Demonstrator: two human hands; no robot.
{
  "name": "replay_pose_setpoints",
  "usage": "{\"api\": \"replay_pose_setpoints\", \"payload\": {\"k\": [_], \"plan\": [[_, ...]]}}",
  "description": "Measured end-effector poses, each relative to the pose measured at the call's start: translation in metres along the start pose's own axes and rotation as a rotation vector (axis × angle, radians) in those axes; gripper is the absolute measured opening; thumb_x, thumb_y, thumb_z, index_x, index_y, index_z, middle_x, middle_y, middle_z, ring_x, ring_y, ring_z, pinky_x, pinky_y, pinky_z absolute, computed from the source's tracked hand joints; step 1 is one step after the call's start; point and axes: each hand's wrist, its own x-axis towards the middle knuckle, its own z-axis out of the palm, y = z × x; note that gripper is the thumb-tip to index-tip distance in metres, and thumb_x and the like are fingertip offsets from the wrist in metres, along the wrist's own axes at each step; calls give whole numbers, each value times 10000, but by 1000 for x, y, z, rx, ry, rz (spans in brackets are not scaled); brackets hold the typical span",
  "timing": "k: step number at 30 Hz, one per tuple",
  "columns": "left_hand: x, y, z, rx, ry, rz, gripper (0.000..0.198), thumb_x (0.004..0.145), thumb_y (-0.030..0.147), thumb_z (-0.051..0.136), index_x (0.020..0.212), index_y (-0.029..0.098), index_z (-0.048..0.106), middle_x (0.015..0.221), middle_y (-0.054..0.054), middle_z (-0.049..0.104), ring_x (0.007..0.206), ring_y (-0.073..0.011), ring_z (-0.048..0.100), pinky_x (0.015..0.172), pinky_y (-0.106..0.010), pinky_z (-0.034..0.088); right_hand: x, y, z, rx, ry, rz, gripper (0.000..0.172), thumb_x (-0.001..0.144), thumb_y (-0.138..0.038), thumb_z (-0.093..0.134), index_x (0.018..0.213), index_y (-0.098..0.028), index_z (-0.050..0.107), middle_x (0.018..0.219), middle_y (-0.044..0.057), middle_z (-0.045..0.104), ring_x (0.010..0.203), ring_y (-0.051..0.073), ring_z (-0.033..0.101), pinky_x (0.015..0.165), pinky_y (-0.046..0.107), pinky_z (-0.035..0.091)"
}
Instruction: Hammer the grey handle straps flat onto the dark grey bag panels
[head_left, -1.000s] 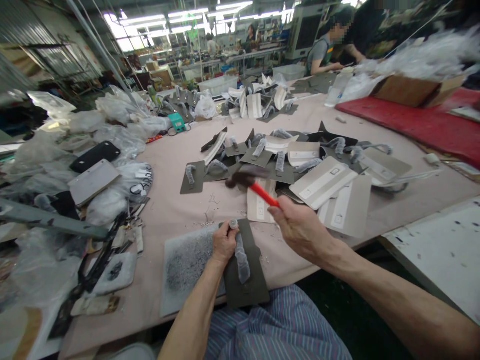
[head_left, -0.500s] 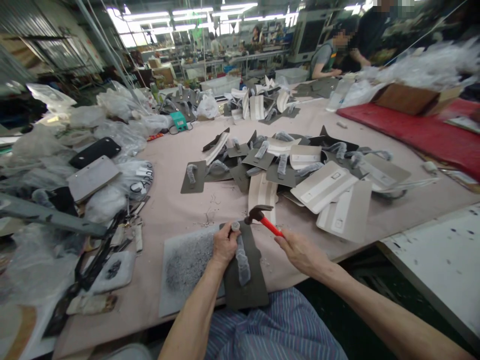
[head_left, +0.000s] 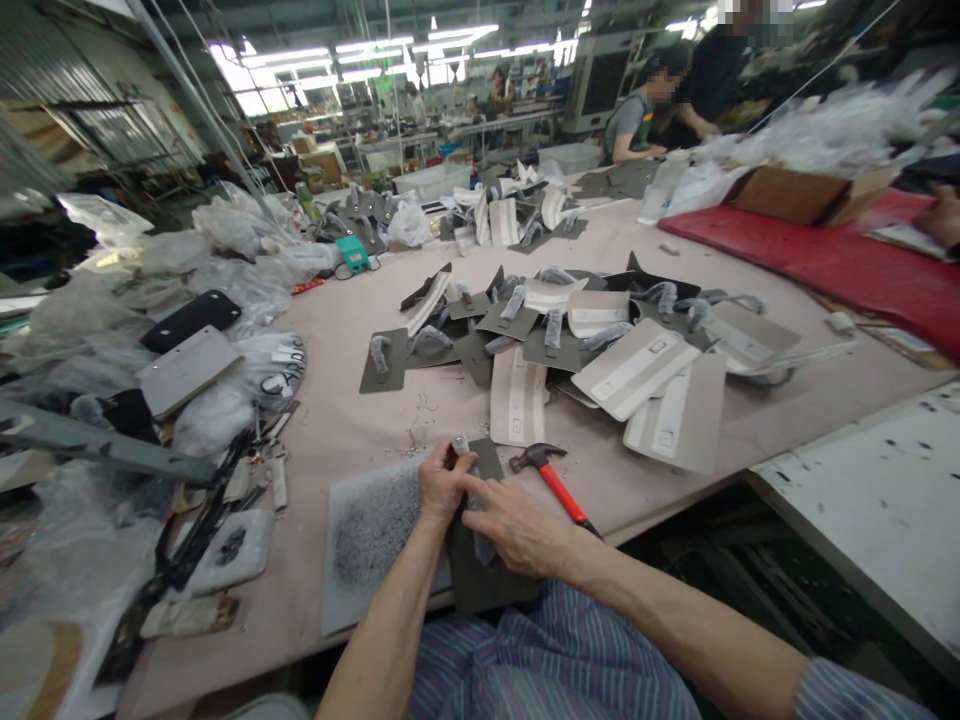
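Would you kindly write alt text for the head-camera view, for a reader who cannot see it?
A person's left hand holds a small cylinder at a dark panel while the right hand lies over the panel's plastic-wrapped handle. A red-handled hammer lies to the right; more panels are heaped beyond.

Your bare left forearm (head_left: 390, 610) reaches up and forward, and your left hand (head_left: 444, 480) is curled, its fingers bent in to grip. Your bare right forearm (head_left: 675, 600) slants in from the low right corner, out of a blue striped cloth sleeve (head_left: 847, 692). Your right hand (head_left: 517, 525) has its back up — the pointing finger reaches toward your left hand. The hands are very close — it's hard to see if they touch.
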Motion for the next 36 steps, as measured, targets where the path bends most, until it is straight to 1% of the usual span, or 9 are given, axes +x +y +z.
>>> {"api": "replay_pose_setpoints", "payload": {"k": [2, 6, 11, 14, 16, 22, 28, 32, 36], "plan": [[6, 2, -1, -123, 66, -79, 292, 659, 343, 762, 875, 164, 682, 788, -12, 728, 715, -153, 666, 711, -256, 533, 7, -8, -4, -134, -14, -35, 229, 822, -116, 561, 1038, -171, 612, 1326, 136, 510, 1017, 258, 551, 848, 415, 468], [13, 17, -12, -221, 207, -87, 316, 667, 377, 763, 867, 155, 660, 800, -18, 722, 696, -141, 653, 702, -256, 523, 15, -23, -13, -318, 57, 28, 209, 856, -156, 553, 1055, -138, 616, 1143, 148, 583, 903, 252, 562, 781, 406, 467], [14, 50, -27, 225, 17, 191, 192, 683, 300, 743, 821, 192, 665, 721, 5, 683, 651, -138, 617, 668, -238, 494, 27, -51, -7, -359, -15, 48, 177, 854, -197, 562, 945, -91, 673, 919, 163, 616, 850, 279, 550, 654, 384, 451], [22, 66, -34, 288, 161, 233, 162, 727, 293, 712, 822, 189, 632, 692, 4, 665, 638, -141, 618, 647, -234, 493, 29, -59, 5, -293, -120, 92, 155, 845, -118, 522, 823, -118, 675, 806, 152, 622, 843, 286, 575, 621, 366, 449], [26, 75, -40, 214, 247, 210, 182, 735, 303, 713, 832, 179, 621, 716, -4, 680, 666, -147, 642, 654, -233, 510, 27, -56, 7, -225, -128, 190, 164, 830, -79, 503, 837, -120, 661, 820, 156, 640, 819, 277, 609, 617, 358, 460], [7, 98, -46, 13, 225, 217, 281, 732, 341, 762, 906, 154, 645, 830, -38, 731, 755, -171, 701, 733, -272, 571, 24, -35, -13, -52, 12, 696, 207, 878, -160, 508, 1063, -103, 581, 866, 177, 700, 783, 276, 705, 646, 337, 482], [-18, 65, -32, -54, 136, 67, 244, 730, 321, 757, 881, 168, 641, 794, -24, 724, 726, -159, 694, 708, -254, 570, 17, -32, 11, 204, 57, 800, 449, 838, -514, 645, 1111, -166, 567, 916, 139, 729, 887, 321, 710, 703, 366, 487], [-23, 42, -25, -76, 85, 22, 220, 746, 311, 735, 881, 173, 630, 830, -33, 731, 778, -170, 703, 740, -262, 568, 16, -25, 20, 287, 143, 841, 415, 922, -486, 552, 1189, -169, 567, 954, 139, 729, 942, 303, 701, 759, 363, 470], [-20, 45, -21, -75, 107, 67, 239, 768, 349, 725, 908, 183, 626, 867, -30, 737, 808, -170, 710, 788, -272, 569, 18, -16, 16, 284, 192, 841, 421, 951, -452, 531, 1282, -193, 559, 990, 130, 731, 958, 287, 697, 768, 347, 457]]}}
